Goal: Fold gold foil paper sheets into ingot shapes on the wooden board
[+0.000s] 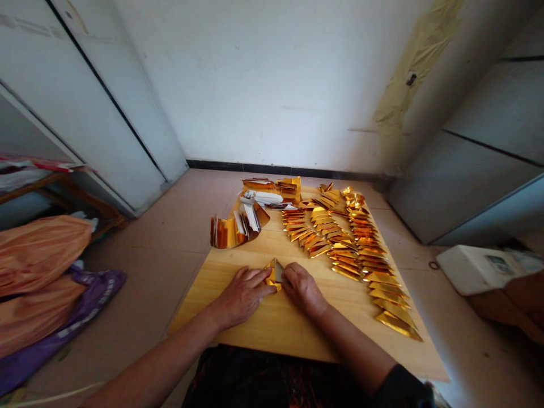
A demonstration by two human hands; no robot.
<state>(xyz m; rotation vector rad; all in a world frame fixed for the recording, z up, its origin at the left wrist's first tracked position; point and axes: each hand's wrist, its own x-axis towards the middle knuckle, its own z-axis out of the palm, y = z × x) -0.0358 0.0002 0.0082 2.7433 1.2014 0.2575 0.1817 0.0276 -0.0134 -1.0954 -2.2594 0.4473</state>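
Note:
A partly folded sheet of gold foil paper lies on the wooden board in front of me, its grey-looking face turned up on the right. My left hand presses and grips its left side, fingers pointing right. Curled fingers of my right hand pinch the right edge, with the fingertips partly hidden. Beyond my hands, overlapping rows of folded gold paper pieces cover the board's right side. Farther left stands a curved stack of gold and white sheets.
The wooden board sits low above a tiled floor. More gold sheets and a white bundle lie at its far edge. Orange and purple bags are on the left; a white box stands on the right. Cabinets flank the wall.

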